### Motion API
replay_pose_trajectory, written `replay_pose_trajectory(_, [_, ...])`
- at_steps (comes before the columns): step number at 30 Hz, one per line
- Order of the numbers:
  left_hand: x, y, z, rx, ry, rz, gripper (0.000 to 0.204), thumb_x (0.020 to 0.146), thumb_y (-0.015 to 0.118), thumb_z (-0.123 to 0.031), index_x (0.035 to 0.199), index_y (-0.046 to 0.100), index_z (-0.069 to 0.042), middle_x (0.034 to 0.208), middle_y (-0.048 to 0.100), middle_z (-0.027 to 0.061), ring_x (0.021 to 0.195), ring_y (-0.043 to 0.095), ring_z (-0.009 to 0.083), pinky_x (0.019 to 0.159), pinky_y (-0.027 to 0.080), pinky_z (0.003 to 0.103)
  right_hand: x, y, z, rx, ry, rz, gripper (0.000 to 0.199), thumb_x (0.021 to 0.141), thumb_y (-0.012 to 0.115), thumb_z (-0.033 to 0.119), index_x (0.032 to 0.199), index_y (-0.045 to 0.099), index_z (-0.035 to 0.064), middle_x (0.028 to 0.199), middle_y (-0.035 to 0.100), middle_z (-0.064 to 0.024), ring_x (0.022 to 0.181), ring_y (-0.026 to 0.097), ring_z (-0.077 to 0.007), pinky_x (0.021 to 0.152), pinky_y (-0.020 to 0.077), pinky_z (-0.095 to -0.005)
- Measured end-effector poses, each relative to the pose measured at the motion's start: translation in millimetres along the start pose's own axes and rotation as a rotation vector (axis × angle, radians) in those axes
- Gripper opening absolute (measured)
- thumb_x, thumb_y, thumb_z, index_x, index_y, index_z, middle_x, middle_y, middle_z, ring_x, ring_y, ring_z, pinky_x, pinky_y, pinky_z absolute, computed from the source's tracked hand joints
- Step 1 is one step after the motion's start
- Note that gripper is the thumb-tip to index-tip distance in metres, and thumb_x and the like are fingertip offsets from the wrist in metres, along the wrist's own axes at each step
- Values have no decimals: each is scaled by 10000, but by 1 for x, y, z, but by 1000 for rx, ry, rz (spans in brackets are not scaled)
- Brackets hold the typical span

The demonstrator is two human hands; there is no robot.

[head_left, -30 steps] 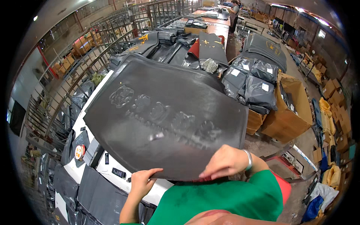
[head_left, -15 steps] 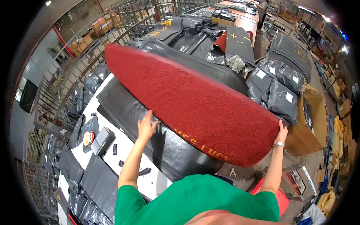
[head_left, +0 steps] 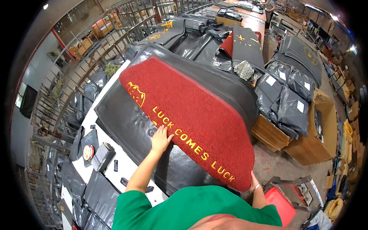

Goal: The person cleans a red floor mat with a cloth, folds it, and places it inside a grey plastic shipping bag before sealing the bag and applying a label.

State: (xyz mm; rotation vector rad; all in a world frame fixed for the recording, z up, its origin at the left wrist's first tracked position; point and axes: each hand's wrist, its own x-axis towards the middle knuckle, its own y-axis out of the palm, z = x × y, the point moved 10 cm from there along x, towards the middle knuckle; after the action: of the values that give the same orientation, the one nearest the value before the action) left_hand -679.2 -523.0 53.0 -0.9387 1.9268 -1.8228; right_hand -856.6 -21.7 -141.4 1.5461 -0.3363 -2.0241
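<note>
A red doormat with yellow lettering and a yellow outline drawing lies across the table, pile side up, on a black rubbery mat with a glossy surface. My left hand rests at the doormat's near edge, fingers stretched and apart, touching the red pile. At the right end, my right hand grips the doormat's near right corner; its fingertips are partly hidden by the mat. A bracelet circles that wrist.
On the white table to my left are a stack of dark packets and a round red-and-white item. Black bagged parcels sit by cardboard boxes at right. Folded grey mats lie beyond; a red stool stands below right.
The red doormat has come down from a raised, tilted position to lie flatter, showing its lettering. My right hand has moved down and left with its corner; my left hand has shifted slightly right.
</note>
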Motion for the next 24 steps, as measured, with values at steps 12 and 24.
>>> replay_pose_trajectory(12, [-34, -22, -79, -265, 323, -30, 617, 629, 584, -94, 1225, 439, -26, 1249, 465, 185, 1191, 415, 324, 1005, 335, 390, -185, 120, 111, 92, -727, 153, 571, 876, 499, 369, 1321, 366, 38, 1321, 431, -145, 1174, 447, -318, 984, 367, -463])
replay_pose_trajectory(24, [-221, -41, -217, -946, 160, 242, 597, 740, 656, -267, 1214, 432, 18, 925, 607, 240, 831, 605, 370, 732, 489, 419, -348, 553, 111, -729, -1507, 753, 423, 919, 402, 342, 1152, 516, 8, 1062, 595, -132, 887, 582, -210, 828, 459, -350])
